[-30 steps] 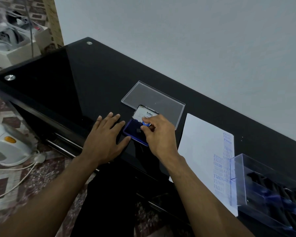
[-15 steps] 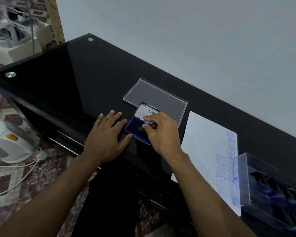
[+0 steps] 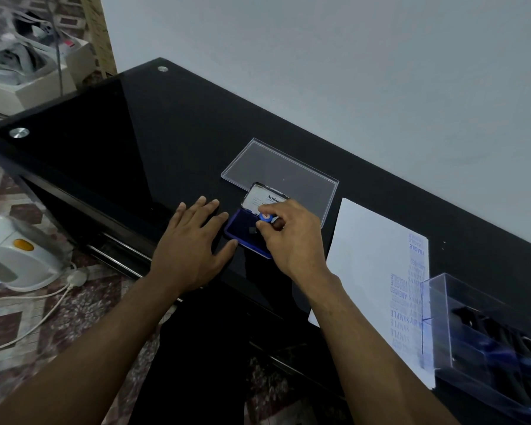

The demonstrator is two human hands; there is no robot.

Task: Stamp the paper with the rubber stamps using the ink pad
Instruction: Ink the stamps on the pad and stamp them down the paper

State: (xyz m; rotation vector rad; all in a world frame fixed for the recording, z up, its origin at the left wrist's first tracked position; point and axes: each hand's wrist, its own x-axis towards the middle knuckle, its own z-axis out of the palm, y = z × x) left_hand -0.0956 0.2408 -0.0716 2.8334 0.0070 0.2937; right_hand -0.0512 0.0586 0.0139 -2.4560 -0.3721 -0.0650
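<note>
A blue ink pad (image 3: 241, 228) lies open on the black glass table, its lid (image 3: 262, 198) tipped back with a white label inside. My right hand (image 3: 292, 237) pinches a rubber stamp (image 3: 265, 218) with a blue knob, its base down on the ink pad. My left hand (image 3: 193, 243) rests flat on the table with fingers spread, its thumb touching the pad's left edge. A white paper (image 3: 368, 271) lies to the right, with several blue stamped words along its right edge.
A clear plastic lid (image 3: 281, 173) lies flat behind the ink pad. A clear plastic box (image 3: 485, 329) holding several dark stamps stands at the right, over the paper's corner. The table's front edge (image 3: 111, 240) runs under my arms. A white appliance (image 3: 13, 256) and cord sit on the floor.
My right hand has tilted slightly on the ink pad, so the stamp's blue knob shows more. The left hand stays flat. The view has shifted a little.
</note>
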